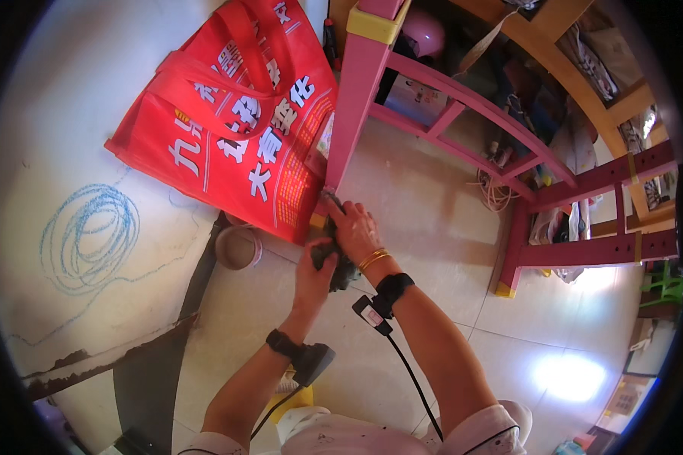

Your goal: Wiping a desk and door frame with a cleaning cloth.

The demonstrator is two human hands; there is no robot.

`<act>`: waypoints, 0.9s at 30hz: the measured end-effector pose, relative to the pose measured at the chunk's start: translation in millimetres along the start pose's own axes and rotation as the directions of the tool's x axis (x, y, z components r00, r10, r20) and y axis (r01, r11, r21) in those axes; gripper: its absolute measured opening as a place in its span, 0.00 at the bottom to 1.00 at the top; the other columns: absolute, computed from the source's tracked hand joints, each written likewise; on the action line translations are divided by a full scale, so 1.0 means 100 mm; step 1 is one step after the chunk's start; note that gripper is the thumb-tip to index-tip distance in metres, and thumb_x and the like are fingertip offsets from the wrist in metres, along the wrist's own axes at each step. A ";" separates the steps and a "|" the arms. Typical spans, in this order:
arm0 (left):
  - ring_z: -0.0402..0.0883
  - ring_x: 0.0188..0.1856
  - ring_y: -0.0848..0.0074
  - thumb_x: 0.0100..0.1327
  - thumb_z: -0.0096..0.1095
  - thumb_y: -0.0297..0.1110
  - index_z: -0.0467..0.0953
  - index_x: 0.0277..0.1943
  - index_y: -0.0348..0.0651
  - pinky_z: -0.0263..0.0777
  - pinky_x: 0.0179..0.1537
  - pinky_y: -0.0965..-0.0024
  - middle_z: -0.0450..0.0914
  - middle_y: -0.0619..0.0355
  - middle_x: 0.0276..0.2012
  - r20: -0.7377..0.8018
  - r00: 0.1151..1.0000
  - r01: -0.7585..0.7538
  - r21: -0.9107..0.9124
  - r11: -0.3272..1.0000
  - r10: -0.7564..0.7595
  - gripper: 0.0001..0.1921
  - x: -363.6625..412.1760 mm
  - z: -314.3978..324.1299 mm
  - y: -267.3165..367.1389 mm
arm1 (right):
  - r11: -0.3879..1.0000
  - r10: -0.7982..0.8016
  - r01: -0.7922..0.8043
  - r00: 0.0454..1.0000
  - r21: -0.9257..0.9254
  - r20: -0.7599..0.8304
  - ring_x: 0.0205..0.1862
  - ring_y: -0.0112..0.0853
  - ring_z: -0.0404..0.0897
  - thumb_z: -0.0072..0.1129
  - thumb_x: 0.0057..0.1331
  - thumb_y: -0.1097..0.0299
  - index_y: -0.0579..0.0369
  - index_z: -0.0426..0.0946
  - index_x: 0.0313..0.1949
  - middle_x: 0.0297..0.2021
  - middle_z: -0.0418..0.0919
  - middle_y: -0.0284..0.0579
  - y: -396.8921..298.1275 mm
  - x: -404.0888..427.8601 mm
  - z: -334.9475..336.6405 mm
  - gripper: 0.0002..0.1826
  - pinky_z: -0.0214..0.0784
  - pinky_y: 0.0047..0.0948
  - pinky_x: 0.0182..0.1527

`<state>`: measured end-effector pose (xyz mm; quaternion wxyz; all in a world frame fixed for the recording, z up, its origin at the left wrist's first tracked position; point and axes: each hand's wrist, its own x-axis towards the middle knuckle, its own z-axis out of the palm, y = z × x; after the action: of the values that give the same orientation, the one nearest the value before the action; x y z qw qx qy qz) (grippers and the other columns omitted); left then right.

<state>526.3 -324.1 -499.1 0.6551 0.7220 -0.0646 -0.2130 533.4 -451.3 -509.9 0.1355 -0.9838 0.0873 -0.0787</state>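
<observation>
My left hand [314, 272] grips the lower left side of a dark grey, crumpled cloth [342, 272]. Higher up and to the right, my right hand [357, 230] holds the same cloth, its fingers reaching towards the foot of a pink wooden post [354, 102]. Both hands are beside the bottom corner of a red shopping bag [227, 165] that bears white writing and has red handles. Where the cloth meets the post is partly hidden by my fingers. Each wrist wears a black strap with a cabled device.
A round bowl-like container [235, 248] stands left of my hands, by the wall [45, 142] with blue scribbles. The pink frame's rails [478, 108] curve to the right, with a coiled cable [494, 190] behind them. A yellow-capped leg [506, 287] rests on the tiled floor [432, 250].
</observation>
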 end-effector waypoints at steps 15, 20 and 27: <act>0.67 0.37 0.80 0.57 0.55 0.31 0.68 0.42 0.39 0.62 0.40 0.79 0.69 0.61 0.35 -0.042 0.999 -0.029 -0.073 0.997 0.026 0.11 0.03 -0.14 0.48 | 0.858 0.254 -0.177 0.962 0.482 -0.101 0.40 0.48 0.68 0.44 0.50 0.78 0.49 0.56 0.57 0.37 0.68 0.53 0.04 -0.12 -0.01 0.31 0.62 0.40 0.41; 0.65 0.49 0.72 0.58 0.52 0.32 0.62 0.50 0.40 0.61 0.49 0.71 0.65 0.55 0.48 -0.264 0.886 -0.447 -0.273 0.852 0.381 0.18 0.28 -0.12 1.29 | 0.809 0.324 0.016 0.821 0.587 -0.470 0.46 0.56 0.62 0.40 0.48 0.82 0.58 0.52 0.58 0.46 0.59 0.62 -0.14 0.36 -0.88 0.33 0.60 0.39 0.46; 0.58 0.57 0.70 0.60 0.48 0.34 0.47 0.60 0.36 0.51 0.56 0.71 0.57 0.50 0.57 -0.139 0.825 -0.566 -0.209 0.797 0.548 0.28 0.72 0.23 1.64 | 0.805 0.201 0.281 0.700 0.523 -0.685 0.49 0.50 0.58 0.42 0.48 0.79 0.58 0.57 0.55 0.53 0.56 0.58 -0.28 0.75 -1.16 0.31 0.48 0.40 0.54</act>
<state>612.6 -393.9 -356.5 0.7734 0.5929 -0.2242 0.0088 590.1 -468.9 -382.1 0.3886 -0.7831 0.0808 -0.4788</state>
